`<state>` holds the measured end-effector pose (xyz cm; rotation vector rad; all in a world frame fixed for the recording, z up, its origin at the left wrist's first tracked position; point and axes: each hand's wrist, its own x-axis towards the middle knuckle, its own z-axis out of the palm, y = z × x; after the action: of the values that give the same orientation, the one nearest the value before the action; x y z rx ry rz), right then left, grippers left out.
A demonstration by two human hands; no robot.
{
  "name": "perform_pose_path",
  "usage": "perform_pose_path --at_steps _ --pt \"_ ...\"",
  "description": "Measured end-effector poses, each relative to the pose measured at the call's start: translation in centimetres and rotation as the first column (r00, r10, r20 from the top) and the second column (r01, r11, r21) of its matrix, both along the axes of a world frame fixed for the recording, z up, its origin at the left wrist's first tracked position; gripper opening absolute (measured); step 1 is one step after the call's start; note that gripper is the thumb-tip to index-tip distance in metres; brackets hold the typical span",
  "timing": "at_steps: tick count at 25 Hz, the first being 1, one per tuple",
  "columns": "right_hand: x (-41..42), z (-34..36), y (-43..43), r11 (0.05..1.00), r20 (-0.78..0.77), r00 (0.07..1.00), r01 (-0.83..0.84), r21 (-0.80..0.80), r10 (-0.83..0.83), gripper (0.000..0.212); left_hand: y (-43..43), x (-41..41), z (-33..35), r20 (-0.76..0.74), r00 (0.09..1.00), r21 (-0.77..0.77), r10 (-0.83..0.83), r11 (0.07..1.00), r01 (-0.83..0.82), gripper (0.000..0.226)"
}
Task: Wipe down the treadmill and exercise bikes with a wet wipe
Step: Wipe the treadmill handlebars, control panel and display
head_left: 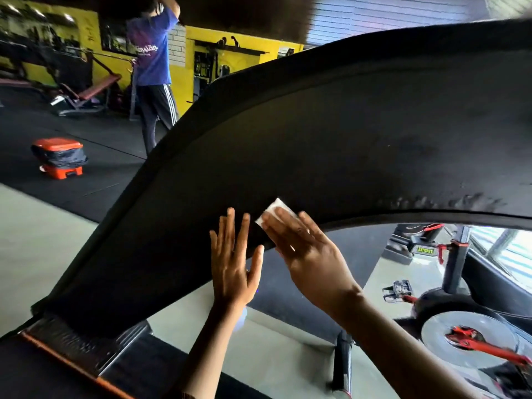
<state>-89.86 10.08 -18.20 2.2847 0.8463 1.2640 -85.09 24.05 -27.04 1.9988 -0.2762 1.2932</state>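
Against the lower edge of the black curved panel (pixel 316 133), head view: right hand (pixel 305 254) lies flat, fingers straight, pressing a white wipe (pixel 275 208) onto the panel. Left hand (pixel 233 263) just beside it, palm flat on the same surface, fingers spread, holding nothing. Hands near each other, not touching. Exercise bike (pixel 466 338) at lower right, silver flywheel, red crank. Orange bin (pixel 59 156) on the dark floor mat, far left. Another person (pixel 152 61) stands beyond.
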Motion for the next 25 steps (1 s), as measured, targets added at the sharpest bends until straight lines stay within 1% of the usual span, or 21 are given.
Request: perform_pose_path --at_steps 1,2,3,5,6,7,8,10,11,12,13,15,16,17,18,19,21,23,24,25 --pt "0.7 0.5 0.8 0.998 0.034 0.999 0.001 -0.06 0.001 0.052 0.6 0.3 0.1 0.013 1.0 0.01 0.013 1.0 -0.013 0.057" --pt "1.1 1.5 1.1 0.997 0.069 0.997 0.021 -0.07 -0.016 0.052 1.2 0.8 0.4 0.021 0.999 -0.003 0.035 0.999 -0.035 0.057" --pt "1.1 2.6 1.0 0.999 0.106 0.993 0.051 -0.02 -0.049 0.051 1.7 1.1 0.9 0.025 0.998 -0.037 0.062 0.997 -0.061 0.057" --pt "0.5 4.2 0.1 0.98 0.144 0.983 0.083 0.183 -0.11 0.05 2.2 1.7 1.6 0.025 0.994 -0.096 0.105 0.99 -0.102 0.058" --pt "0.1 4.2 -0.4 0.96 0.148 0.981 0.082 0.269 -0.126 0.053 2.2 2.0 1.6 0.025 0.994 -0.101 0.11 0.989 -0.107 0.059" --pt "-0.2 3.7 -0.4 0.948 0.142 0.982 0.074 0.309 -0.123 0.057 2.1 2.1 1.5 0.029 0.994 -0.096 0.107 0.99 -0.104 0.06" --pt "-0.2 2.6 -0.1 0.953 0.122 0.986 0.072 0.295 -0.112 0.061 1.9 2.2 1.3 0.034 0.994 -0.087 0.103 0.991 -0.1 0.061" --pt "0.2 0.9 1.3 0.987 0.068 0.995 0.056 0.151 -0.067 0.06 1.6 2.2 1.0 0.04 0.994 -0.07 0.098 0.993 -0.095 0.062" --pt "0.7 1.2 2.0 0.996 0.066 0.997 0.045 0.079 -0.05 0.058 1.4 2.2 1.2 0.046 0.994 -0.064 0.095 0.994 -0.092 0.061" --pt "1.2 2.4 2.5 0.998 0.089 0.995 0.049 0.049 -0.053 0.055 1.3 2.1 1.4 0.053 0.995 -0.056 0.09 0.995 -0.087 0.061" --pt "1.6 3.8 2.8 0.995 0.124 0.989 0.07 0.076 -0.079 0.053 1.3 2.1 1.8 0.06 0.995 -0.047 0.083 0.996 -0.08 0.061" --pt "1.5 6.7 2.1 0.958 0.201 0.965 0.11 0.264 -0.166 0.046 1.1 2.2 2.8 0.076 0.994 -0.046 0.075 0.996 -0.071 0.061" --pt "1.2 7.3 1.4 0.923 0.24 0.95 0.1 0.371 -0.199 0.043 1.0 2.3 3.3 0.083 0.994 -0.054 0.074 0.996 -0.07 0.061" --pt "0.7 7.2 0.8 0.894 0.265 0.939 0.085 0.44 -0.22 0.041 0.9 2.3 3.9 0.092 0.993 -0.061 0.073 0.996 -0.068 0.061" --pt "0.4 6.6 0.5 0.886 0.266 0.939 0.078 0.456 -0.22 0.042 0.8 2.3 4.3 0.104 0.992 -0.062 0.07 0.996 -0.064 0.061" --pt "0.2 5.6 0.5 0.902 0.239 0.952 0.073 0.426 -0.19 0.044 0.7 2.4 4.7 0.118 0.991 -0.057 0.066 0.997 -0.06 0.061" --pt "0.7 4.4 1.5 0.956 0.162 0.983 0.04 0.29 -0.09 0.049 0.7 2.6 5.6 0.136 0.989 -0.045 0.059 0.998 -0.053 0.061" --pt "1.4 6.7 2.1 0.981 0.164 0.985 0.026 0.19 -0.057 0.051 0.6 2.7 6.8 0.154 0.987 -0.039 0.051 0.998 -0.046 0.061" --pt "1.5 8.6 1.8 0.98 0.196 0.978 0.036 0.197 -0.076 0.051 0.5 2.6 7.5 0.166 0.985 -0.034 0.046 0.999 -0.041 0.061" --pt "1.4 10.4 1.2 0.968 0.24 0.965 0.045 0.248 -0.107 0.05 0.4 2.7 8.2 0.18 0.983 -0.028 0.043 0.999 -0.039 0.061"
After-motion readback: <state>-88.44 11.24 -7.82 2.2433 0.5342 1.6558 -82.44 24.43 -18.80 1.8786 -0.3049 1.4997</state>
